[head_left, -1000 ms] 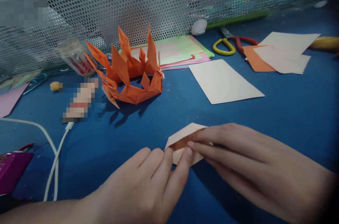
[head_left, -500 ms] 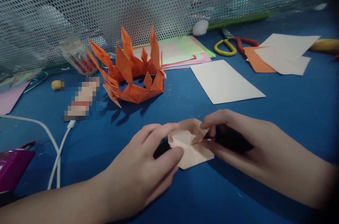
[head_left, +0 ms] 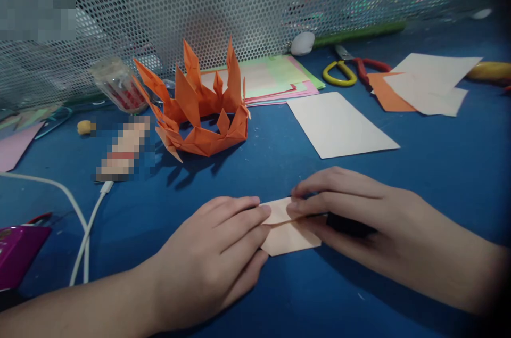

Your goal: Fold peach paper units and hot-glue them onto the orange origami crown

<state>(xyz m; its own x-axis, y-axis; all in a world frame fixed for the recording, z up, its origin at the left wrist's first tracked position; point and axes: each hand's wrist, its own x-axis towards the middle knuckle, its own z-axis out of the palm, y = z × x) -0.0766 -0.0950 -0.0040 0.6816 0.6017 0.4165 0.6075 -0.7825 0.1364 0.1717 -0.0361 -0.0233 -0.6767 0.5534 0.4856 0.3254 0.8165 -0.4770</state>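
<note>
A small piece of folded cream paper (head_left: 293,239) lies on the blue table in front of me, a flap folded down across its upper half. My left hand (head_left: 215,245) grips its left side, fingertips on the flap and thumb at the crease. At the right side my right hand (head_left: 359,210) pinches the paper, index finger on top and thumb close to the fold. Just beyond my hands stands an orange origami crown (head_left: 203,138) with tall pointed pieces. Behind my right hand lies a flat white sheet (head_left: 341,125).
Scissors (head_left: 339,73) with yellow and red handles lie beside white and orange paper scraps (head_left: 435,82). A stack of coloured paper (head_left: 271,77) sits by the perforated metal screen (head_left: 255,2). At left are a jar (head_left: 117,85), a white cable (head_left: 85,242) and a purple box (head_left: 22,255).
The raised, curled upper flap of the cream paper has been pressed flat. My left fingers have moved onto it, and my right index finger has come down on top.
</note>
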